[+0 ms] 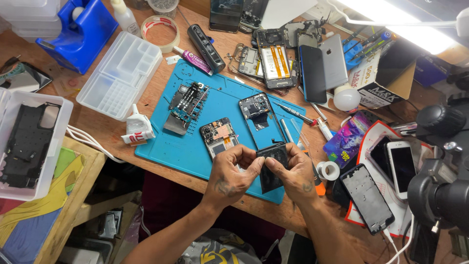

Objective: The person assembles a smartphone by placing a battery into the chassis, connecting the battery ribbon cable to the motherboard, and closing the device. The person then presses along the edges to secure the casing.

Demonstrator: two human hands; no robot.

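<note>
Both hands, the left hand (229, 172) and right hand (295, 172), pinch a black phone battery (272, 168) above the blue repair mat (168, 146) on a cluttered table (105, 129).

On the blue mat (195, 146) we count three opened phone bodies (220, 137), plus one black battery (272, 166). Right of the mat: two white phones (401, 166), one tape roll (328, 170).

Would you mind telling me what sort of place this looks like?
Most likely a phone repair bench. Opened phones lie on a blue work mat, more stripped handsets are piled behind, and both hands, left hand and right hand, hold a dark flat phone part.
</note>
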